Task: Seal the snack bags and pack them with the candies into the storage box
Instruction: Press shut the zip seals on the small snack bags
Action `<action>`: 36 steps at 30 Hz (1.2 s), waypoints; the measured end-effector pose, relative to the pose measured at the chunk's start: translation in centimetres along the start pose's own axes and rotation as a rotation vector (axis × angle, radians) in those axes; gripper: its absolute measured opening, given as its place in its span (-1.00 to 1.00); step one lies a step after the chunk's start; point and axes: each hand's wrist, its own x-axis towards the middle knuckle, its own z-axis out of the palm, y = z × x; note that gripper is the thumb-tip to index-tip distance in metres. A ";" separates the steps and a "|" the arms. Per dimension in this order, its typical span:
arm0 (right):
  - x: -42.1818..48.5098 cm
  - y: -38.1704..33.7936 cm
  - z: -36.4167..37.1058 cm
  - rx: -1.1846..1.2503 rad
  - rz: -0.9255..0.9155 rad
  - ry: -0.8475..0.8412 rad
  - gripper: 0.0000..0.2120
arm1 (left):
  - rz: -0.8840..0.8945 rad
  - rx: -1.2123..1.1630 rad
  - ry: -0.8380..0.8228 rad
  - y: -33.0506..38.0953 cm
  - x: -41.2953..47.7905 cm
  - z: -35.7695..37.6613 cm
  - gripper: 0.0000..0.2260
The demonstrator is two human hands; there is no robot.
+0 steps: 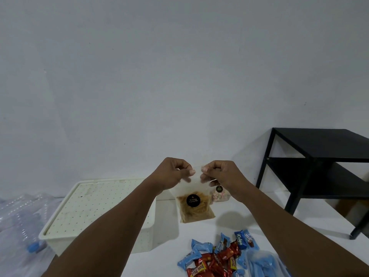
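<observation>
Fingers (190,171) of the left hand (173,174) and right hand (221,174) pinch the top of one snack bag (196,204), lifted beside one lidded storage box (95,212). A second bag (220,194) lies behind it, candies (219,256) are heaped nearer, and one black table (319,156) stands at the right.

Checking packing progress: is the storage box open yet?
No, a perforated lid covers the storage box; the left hand and right hand pinch the snack bag.
</observation>
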 end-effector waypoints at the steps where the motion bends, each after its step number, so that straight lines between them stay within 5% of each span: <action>1: 0.0 0.0 -0.1 -0.007 -0.009 0.012 -0.84 | -0.004 -0.005 -0.002 0.1 0.0 0.2 -0.79; 10: 0.3 0.6 -1.4 0.016 0.015 0.181 -0.83 | -0.069 -0.208 0.160 -1.1 0.0 -0.3 -0.79; 36: 1.4 0.3 1.2 -0.071 -0.016 0.099 -0.81 | -0.064 -0.218 0.150 -2.1 -0.5 -1.9 -0.83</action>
